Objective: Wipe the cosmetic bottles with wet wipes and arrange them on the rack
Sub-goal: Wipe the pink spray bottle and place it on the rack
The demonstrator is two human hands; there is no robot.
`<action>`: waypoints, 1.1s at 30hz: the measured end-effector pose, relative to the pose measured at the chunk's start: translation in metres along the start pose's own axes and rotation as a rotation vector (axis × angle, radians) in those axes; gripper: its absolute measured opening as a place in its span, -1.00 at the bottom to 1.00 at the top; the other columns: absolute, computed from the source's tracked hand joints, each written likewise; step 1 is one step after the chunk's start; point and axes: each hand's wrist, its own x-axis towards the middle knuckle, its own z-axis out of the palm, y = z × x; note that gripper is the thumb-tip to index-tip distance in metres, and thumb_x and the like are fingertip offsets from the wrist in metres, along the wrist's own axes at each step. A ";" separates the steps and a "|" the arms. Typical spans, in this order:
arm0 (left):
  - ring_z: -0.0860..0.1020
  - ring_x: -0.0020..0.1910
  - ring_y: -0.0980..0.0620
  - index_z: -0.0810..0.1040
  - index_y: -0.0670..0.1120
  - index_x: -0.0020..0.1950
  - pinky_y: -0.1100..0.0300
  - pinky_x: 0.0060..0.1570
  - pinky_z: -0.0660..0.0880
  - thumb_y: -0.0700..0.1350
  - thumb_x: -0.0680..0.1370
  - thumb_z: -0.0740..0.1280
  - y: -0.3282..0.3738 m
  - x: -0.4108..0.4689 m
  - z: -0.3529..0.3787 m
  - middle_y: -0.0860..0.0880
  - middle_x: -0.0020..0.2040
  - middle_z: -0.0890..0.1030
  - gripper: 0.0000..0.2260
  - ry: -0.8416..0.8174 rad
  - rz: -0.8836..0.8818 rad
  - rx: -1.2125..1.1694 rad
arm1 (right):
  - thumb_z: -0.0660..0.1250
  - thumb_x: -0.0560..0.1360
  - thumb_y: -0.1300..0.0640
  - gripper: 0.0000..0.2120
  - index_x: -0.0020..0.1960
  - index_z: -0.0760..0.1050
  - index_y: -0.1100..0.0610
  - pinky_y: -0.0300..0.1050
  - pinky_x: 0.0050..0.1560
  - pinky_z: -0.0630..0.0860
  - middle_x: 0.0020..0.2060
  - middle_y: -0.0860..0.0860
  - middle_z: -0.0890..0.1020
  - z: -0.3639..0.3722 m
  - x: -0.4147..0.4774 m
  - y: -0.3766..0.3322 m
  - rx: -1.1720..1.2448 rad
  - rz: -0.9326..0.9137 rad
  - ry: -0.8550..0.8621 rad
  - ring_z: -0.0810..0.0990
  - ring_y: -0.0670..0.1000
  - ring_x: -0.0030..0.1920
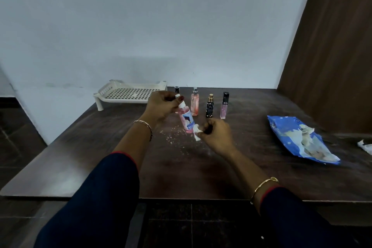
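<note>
My left hand [161, 104] grips the top of a pink spray bottle [187, 121] with a blue label, held tilted above the dark table [261, 177]. My right hand [215, 134] pinches a white wet wipe [196, 130] against the bottle's lower end. Behind them stand a peach spray bottle [194, 102], a dark patterned bottle with a gold cap [210, 106] and a slim lilac tube with a black cap [224, 105]. A black-capped bottle [177, 89] shows partly behind my left hand. The white perforated rack [128, 93] sits at the table's far left with nothing on it.
A blue wet-wipe pack [302, 141] lies open on the right side of the table, and a crumpled white wipe [365, 146] sits at the right edge. White specks are scattered on the table below the bottle. A wall runs behind the table; a wooden panel stands at right.
</note>
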 end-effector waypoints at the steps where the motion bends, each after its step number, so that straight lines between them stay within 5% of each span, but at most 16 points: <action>1: 0.63 -0.25 0.00 0.57 -0.35 0.04 0.22 -0.20 0.62 -0.23 0.48 0.40 0.002 0.005 -0.007 -0.19 -0.13 0.63 -0.78 0.032 0.014 0.034 | 0.50 0.36 0.19 -0.68 -0.39 0.38 0.01 -0.33 -0.39 0.31 -0.43 -0.13 0.49 0.001 0.002 0.002 0.000 0.009 0.010 0.44 -0.21 -0.39; 6: 0.60 -0.14 0.02 0.66 -0.17 0.00 0.20 -0.05 0.55 -0.11 0.44 0.46 0.021 0.044 -0.045 -0.08 -0.12 0.66 -0.80 0.217 0.137 0.292 | 0.51 0.34 0.18 -0.85 -0.26 0.54 0.18 -0.05 -0.18 0.57 -0.31 0.06 0.64 0.004 0.031 0.003 0.045 0.010 0.035 0.61 0.06 -0.25; 10: 0.57 -0.11 0.11 0.67 -0.15 -0.03 0.33 -0.05 0.40 -0.13 0.44 0.44 0.032 0.076 -0.064 -0.01 -0.11 0.64 -0.84 0.442 0.217 0.380 | 0.50 0.35 0.27 -0.81 -0.27 0.50 0.08 -0.17 -0.17 0.50 -0.34 -0.06 0.59 0.010 0.058 -0.002 0.228 0.057 0.105 0.57 -0.03 -0.27; 13: 0.60 -0.05 0.05 0.66 -0.15 -0.04 0.33 -0.02 0.39 -0.14 0.44 0.44 0.024 0.104 -0.076 -0.07 -0.06 0.68 -0.86 0.525 0.204 0.400 | 0.49 0.36 0.30 -0.78 -0.27 0.50 0.06 -0.04 -0.12 0.56 -0.32 -0.02 0.60 0.020 0.076 0.002 0.359 0.108 0.118 0.59 0.00 -0.25; 19: 0.62 -0.03 -0.03 0.65 -0.18 -0.05 0.31 -0.04 0.39 -0.15 0.45 0.44 -0.011 0.145 -0.088 -0.12 -0.05 0.68 -0.86 0.509 0.184 0.494 | 0.45 0.38 0.34 -0.87 -0.19 0.55 0.17 0.10 0.01 0.56 -0.29 0.06 0.63 0.044 0.093 0.010 0.719 0.251 0.107 0.60 0.08 -0.19; 22: 0.61 0.02 -0.05 0.65 -0.20 -0.02 0.29 -0.01 0.38 -0.15 0.46 0.42 -0.020 0.159 -0.084 -0.14 -0.02 0.68 -0.84 0.462 0.164 0.564 | 0.45 0.39 0.32 -0.87 -0.09 0.57 0.22 -0.02 -0.07 0.59 -0.19 0.15 0.66 0.050 0.098 0.013 0.765 0.282 0.062 0.61 0.05 -0.22; 26: 0.61 0.03 -0.04 0.65 -0.19 -0.02 0.30 -0.02 0.38 -0.15 0.45 0.43 -0.029 0.165 -0.076 -0.13 -0.02 0.68 -0.84 0.373 0.125 0.626 | 0.42 0.41 0.35 -0.90 -0.08 0.57 0.25 -0.28 -0.34 0.57 -0.29 0.07 0.65 0.056 0.098 0.011 0.839 0.305 0.048 0.59 -0.05 -0.33; 33: 0.56 0.16 -0.07 0.56 -0.20 0.20 0.21 0.15 0.39 -0.07 0.48 0.41 -0.030 0.161 -0.071 -0.16 0.14 0.62 -0.65 0.325 0.069 0.667 | 0.41 0.41 0.35 -0.89 -0.07 0.59 0.23 -0.27 -0.31 0.58 -0.25 0.09 0.67 0.057 0.093 0.012 0.886 0.328 0.026 0.61 -0.06 -0.31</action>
